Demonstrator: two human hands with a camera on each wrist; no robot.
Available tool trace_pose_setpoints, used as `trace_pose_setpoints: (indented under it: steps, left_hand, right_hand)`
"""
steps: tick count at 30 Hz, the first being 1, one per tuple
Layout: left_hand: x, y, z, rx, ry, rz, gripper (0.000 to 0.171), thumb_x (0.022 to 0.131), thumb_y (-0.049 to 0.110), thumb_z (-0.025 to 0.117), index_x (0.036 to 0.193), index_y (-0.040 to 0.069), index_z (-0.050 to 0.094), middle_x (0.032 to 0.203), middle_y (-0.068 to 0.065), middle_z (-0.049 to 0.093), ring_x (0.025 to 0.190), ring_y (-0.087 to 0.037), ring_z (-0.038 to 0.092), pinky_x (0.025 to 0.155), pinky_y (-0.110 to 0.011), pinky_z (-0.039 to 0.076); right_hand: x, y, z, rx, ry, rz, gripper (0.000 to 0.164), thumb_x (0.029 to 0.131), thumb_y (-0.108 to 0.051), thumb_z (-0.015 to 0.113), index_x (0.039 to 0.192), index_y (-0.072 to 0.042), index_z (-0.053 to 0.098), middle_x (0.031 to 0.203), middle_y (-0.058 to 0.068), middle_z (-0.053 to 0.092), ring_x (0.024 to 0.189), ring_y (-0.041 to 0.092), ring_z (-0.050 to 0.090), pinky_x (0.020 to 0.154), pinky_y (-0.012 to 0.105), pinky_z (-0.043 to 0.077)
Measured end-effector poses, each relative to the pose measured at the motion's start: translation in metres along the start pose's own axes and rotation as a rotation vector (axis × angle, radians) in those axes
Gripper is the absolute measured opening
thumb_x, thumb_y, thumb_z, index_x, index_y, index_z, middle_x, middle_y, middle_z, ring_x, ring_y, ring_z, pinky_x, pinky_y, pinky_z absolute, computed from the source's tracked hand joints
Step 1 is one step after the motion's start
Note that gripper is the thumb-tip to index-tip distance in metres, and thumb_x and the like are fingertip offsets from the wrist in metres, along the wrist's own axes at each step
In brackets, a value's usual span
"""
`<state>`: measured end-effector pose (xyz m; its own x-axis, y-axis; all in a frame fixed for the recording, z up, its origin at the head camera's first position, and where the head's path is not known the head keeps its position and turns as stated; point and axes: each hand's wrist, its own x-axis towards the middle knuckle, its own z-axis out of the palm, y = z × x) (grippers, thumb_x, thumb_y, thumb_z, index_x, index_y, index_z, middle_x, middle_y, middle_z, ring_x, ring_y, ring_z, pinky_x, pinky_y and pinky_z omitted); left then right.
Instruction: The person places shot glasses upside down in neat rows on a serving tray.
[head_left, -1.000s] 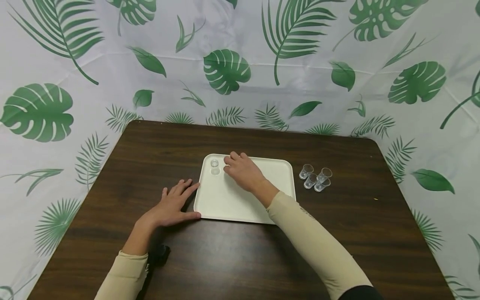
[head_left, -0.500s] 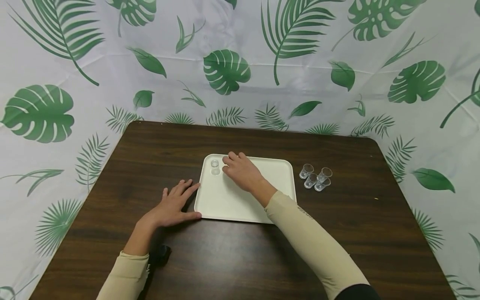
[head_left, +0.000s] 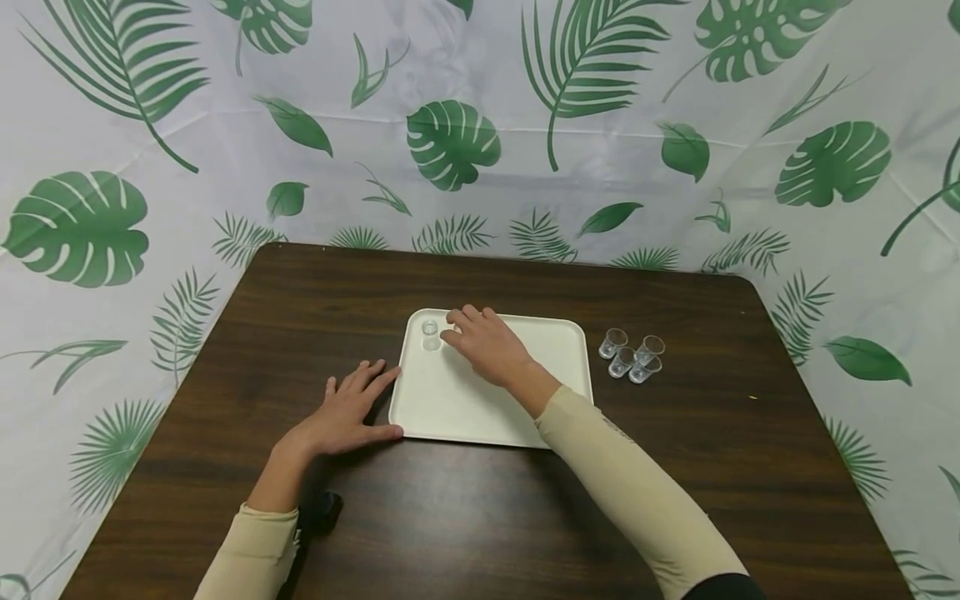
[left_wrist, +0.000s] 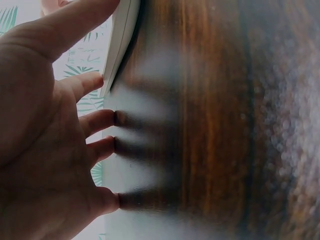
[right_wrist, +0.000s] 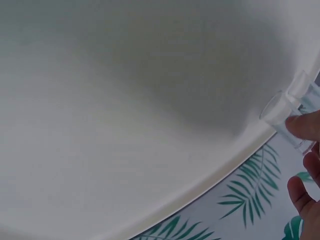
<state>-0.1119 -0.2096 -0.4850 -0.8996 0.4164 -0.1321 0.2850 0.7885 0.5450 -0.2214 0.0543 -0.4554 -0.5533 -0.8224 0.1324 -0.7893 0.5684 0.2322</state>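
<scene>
My right hand [head_left: 487,343] reaches over the back left part of a white tray [head_left: 480,408]. In the right wrist view its thumb and fingers pinch a small clear cup [right_wrist: 276,111], whose wide rim faces the tray floor. Another clear cup [right_wrist: 301,84] is right beside it. The head view shows that second cup [head_left: 430,328] in the tray's back left corner, apparently rim down. The held cup is mostly hidden by the fingers there. My left hand [head_left: 341,421] lies spread at the tray's left side, thumb and index finger touching its edge, other fingertips on the table.
Several clear cups [head_left: 621,361] stand grouped on the dark wooden table [head_left: 480,517] to the right of the tray. A small black object [head_left: 327,507] is by the left wrist. Behind the table hangs a leaf-patterned white cloth [head_left: 360,158].
My right hand has shifted only slightly, with its fingers reaching a little lower and further left. The left hand, the tray and the grouped cups stay in place.
</scene>
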Motion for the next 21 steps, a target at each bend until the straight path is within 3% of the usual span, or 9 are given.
trace_pose_setpoints:
  steps: [5,10,21]
  left_hand:
    - [0.001,-0.002,0.001,0.004,-0.004,-0.002,0.093,0.084,0.058,0.068,0.157,0.017,0.026,0.16,-0.02,0.019,0.146,-0.046,0.008,0.102,-0.077,0.001]
    - [0.0,-0.001,0.001,-0.004,-0.006,-0.002,0.093,0.084,0.057,0.069,0.157,0.017,0.025,0.16,-0.02,0.019,0.146,-0.045,0.008,0.102,-0.077,0.001]
    - [0.0,0.0,0.001,-0.008,0.011,0.029,0.093,0.085,0.056,0.069,0.157,0.015,0.026,0.159,-0.021,0.019,0.146,-0.044,0.009,0.102,-0.076,0.002]
  right_hand:
    - [-0.003,0.001,-0.001,0.057,0.019,0.043,0.034,0.095,-0.008,0.061,0.128,-0.018,0.062,0.127,0.007,0.053,0.11,0.025,0.049,0.079,0.036,0.042]
    - [-0.01,0.005,-0.006,0.144,0.046,0.111,0.04,0.091,-0.014,0.067,0.131,-0.019,0.061,0.129,0.005,0.052,0.11,0.024,0.05,0.08,0.036,0.043]
    - [-0.04,0.017,-0.017,0.437,0.205,0.297,0.044,0.088,-0.019,0.072,0.13,-0.014,0.063,0.125,0.006,0.054,0.108,0.025,0.05,0.089,0.042,0.044]
